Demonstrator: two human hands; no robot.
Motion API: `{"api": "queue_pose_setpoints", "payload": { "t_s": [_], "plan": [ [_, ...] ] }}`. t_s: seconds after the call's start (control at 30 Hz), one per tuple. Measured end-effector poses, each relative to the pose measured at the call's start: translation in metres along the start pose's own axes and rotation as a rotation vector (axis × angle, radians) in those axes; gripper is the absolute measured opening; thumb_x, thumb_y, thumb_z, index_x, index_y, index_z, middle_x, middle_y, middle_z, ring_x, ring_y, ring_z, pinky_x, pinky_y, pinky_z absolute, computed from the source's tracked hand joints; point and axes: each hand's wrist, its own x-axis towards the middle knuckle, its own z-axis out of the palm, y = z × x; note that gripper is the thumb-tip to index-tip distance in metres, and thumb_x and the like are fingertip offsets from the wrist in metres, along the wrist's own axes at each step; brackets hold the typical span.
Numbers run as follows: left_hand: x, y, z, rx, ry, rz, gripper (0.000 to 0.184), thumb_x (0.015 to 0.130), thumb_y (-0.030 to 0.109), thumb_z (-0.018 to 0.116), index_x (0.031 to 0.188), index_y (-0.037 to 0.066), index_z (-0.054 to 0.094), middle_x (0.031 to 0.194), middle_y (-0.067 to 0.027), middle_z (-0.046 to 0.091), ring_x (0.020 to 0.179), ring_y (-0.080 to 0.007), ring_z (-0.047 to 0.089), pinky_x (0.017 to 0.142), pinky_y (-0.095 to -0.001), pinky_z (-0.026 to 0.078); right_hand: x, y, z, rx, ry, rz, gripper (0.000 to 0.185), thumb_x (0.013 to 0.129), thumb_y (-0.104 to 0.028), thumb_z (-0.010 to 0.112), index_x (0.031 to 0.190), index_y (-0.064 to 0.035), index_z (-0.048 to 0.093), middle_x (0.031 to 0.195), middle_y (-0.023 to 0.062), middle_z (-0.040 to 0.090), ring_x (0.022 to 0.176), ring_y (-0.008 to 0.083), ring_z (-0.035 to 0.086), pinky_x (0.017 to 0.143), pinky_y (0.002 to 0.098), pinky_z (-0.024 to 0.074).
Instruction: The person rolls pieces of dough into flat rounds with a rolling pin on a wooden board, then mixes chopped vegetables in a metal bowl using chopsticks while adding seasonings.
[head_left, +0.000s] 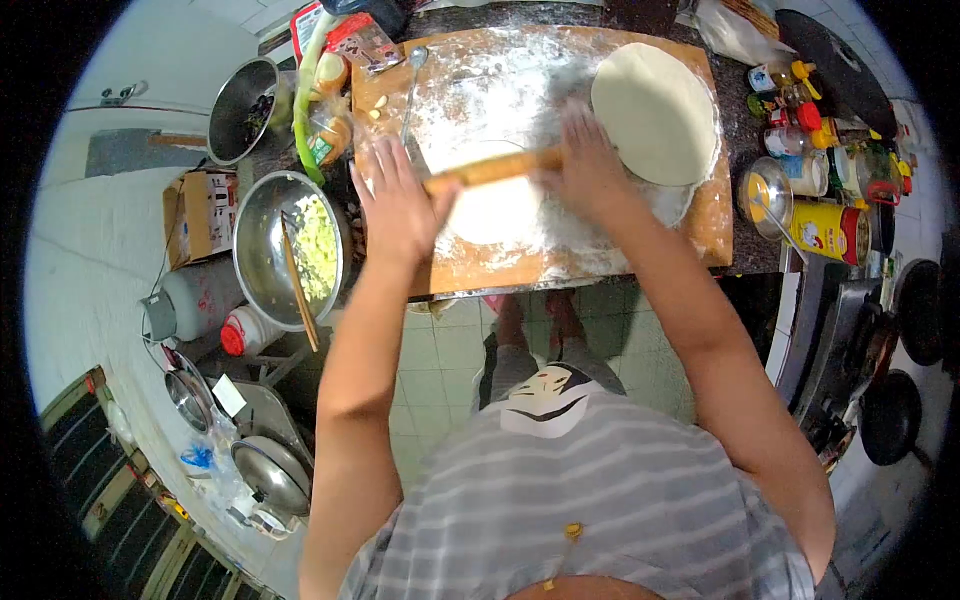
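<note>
A wooden rolling pin (500, 168) lies across a round sheet of dough (490, 218) on the floured board. My left hand (402, 205) holds the pin's left end at the thumb and palm, its fingers stretched forward. At the other end, my right hand (590, 170) is on the pin, slightly blurred, and covers that tip. To the right of it lies a larger rolled-out dough round (655, 115). A metal spoon (412, 85) rests beyond my left fingers, near some small pale pieces.
The wooden board (715, 235) has flour over it. Left of it stand a steel bowl (240, 240) of chopped pale-green vegetable with chopsticks (297, 285), a smaller bowl (218, 125) and a leek-like stalk (305, 110). On the right are sauce bottles (790, 115), a yellow can (830, 232) and a bowl of yellow liquid (765, 190).
</note>
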Motion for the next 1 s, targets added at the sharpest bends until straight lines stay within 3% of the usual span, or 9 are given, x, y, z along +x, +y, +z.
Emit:
{"api": "queue_pose_setpoints", "payload": {
  "t_s": [0.03, 0.17, 0.33, 0.53, 0.63, 0.7, 0.77, 0.87, 1.0],
  "plan": [
    [-0.034, 0.007, -0.009, -0.050, -0.071, 0.062, 0.094, 0.081, 0.066, 0.039, 0.135, -0.009, 0.024, 0.142, -0.0284, 0.023, 0.134, -0.0386, 0.019, 0.108, -0.0533, 0.009, -0.028, -0.002, -0.009, -0.093, -0.241, 0.023, 0.094, 0.076, -0.051, 0.060, 0.136, 0.0096, 0.019, 0.143, 0.0263, 0.019, 0.135, 0.0356, 0.015, 0.111, 0.0450, 0.0126],
    [-0.131, 0.016, -0.025, -0.099, -0.399, 0.134, 0.092, 0.081, 0.059, 0.048, 0.134, -0.012, 0.022, 0.141, -0.0292, 0.022, 0.134, -0.0393, 0.018, 0.108, -0.0530, 0.009, -0.108, 0.003, 0.013, -0.094, -0.106, -0.140, 0.094, 0.076, -0.051, 0.059, 0.135, 0.0105, 0.019, 0.142, 0.0274, 0.019, 0.134, 0.0398, 0.015, 0.111, 0.0491, 0.0088],
    [0.023, -0.012, 0.015, -0.132, 0.069, -0.137, 0.086, 0.087, 0.055, 0.039, 0.136, -0.012, 0.017, 0.144, -0.0306, 0.012, 0.136, -0.0404, 0.011, 0.110, -0.0493, 0.006, 0.015, -0.012, 0.009, -0.084, 0.097, -0.053, 0.087, 0.082, -0.050, 0.053, 0.136, 0.0094, 0.018, 0.142, 0.0274, 0.021, 0.135, 0.0392, 0.014, 0.111, 0.0469, 0.0087],
    [-0.090, 0.012, -0.010, -0.258, -0.123, 0.147, 0.095, 0.083, 0.061, 0.041, 0.137, -0.012, 0.013, 0.144, -0.0301, 0.013, 0.136, -0.0395, 0.012, 0.109, -0.0520, 0.005, -0.093, 0.000, 0.020, -0.125, -0.025, -0.097, 0.089, 0.081, -0.053, 0.053, 0.135, 0.0089, 0.021, 0.141, 0.0267, 0.023, 0.134, 0.0389, 0.017, 0.111, 0.0468, 0.0108],
    [-0.112, 0.008, -0.016, -0.130, -0.349, 0.106, 0.096, 0.082, 0.060, 0.044, 0.137, -0.012, 0.013, 0.144, -0.0298, 0.014, 0.136, -0.0392, 0.013, 0.109, -0.0522, 0.005, -0.111, -0.017, 0.007, 0.006, 0.003, -0.154, 0.099, 0.068, -0.050, 0.067, 0.135, 0.0086, 0.023, 0.141, 0.0269, 0.024, 0.134, 0.0390, 0.017, 0.111, 0.0483, 0.0134],
    [-0.053, -0.009, 0.002, -0.109, -0.157, 0.027, 0.087, 0.086, 0.054, 0.041, 0.137, -0.011, 0.015, 0.145, -0.0280, 0.013, 0.136, -0.0383, 0.011, 0.109, -0.0511, 0.006, -0.041, -0.026, -0.001, -0.101, -0.194, -0.042, 0.096, 0.073, -0.054, 0.061, 0.135, 0.0090, 0.023, 0.141, 0.0268, 0.024, 0.134, 0.0400, 0.017, 0.111, 0.0480, 0.0120],
    [0.019, -0.016, 0.018, -0.070, 0.070, -0.091, 0.084, 0.086, 0.055, 0.039, 0.137, -0.010, 0.019, 0.145, -0.0261, 0.015, 0.137, -0.0373, 0.011, 0.110, -0.0487, 0.006, 0.032, -0.011, 0.026, -0.121, 0.232, -0.105, 0.091, 0.078, -0.056, 0.055, 0.134, 0.0093, 0.025, 0.141, 0.0268, 0.025, 0.134, 0.0388, 0.018, 0.111, 0.0475, 0.0118],
    [0.027, -0.006, 0.012, 0.012, 0.058, 0.000, 0.090, 0.084, 0.062, 0.038, 0.137, -0.009, 0.019, 0.146, -0.0248, 0.016, 0.137, -0.0360, 0.012, 0.110, -0.0480, 0.007, 0.047, -0.006, 0.009, -0.049, 0.055, -0.011, 0.088, 0.081, -0.054, 0.053, 0.134, 0.0099, 0.026, 0.141, 0.0275, 0.025, 0.134, 0.0385, 0.019, 0.111, 0.0470, 0.0114],
    [-0.095, 0.014, -0.018, -0.222, -0.301, 0.135, 0.098, 0.080, 0.066, 0.041, 0.138, -0.009, 0.016, 0.145, -0.0259, 0.017, 0.135, -0.0379, 0.017, 0.108, -0.0521, 0.011, -0.096, -0.005, 0.008, -0.086, -0.188, -0.112, 0.092, 0.075, -0.050, 0.062, 0.133, 0.0104, 0.025, 0.142, 0.0269, 0.024, 0.134, 0.0378, 0.019, 0.111, 0.0468, 0.0108]
  ]
}}
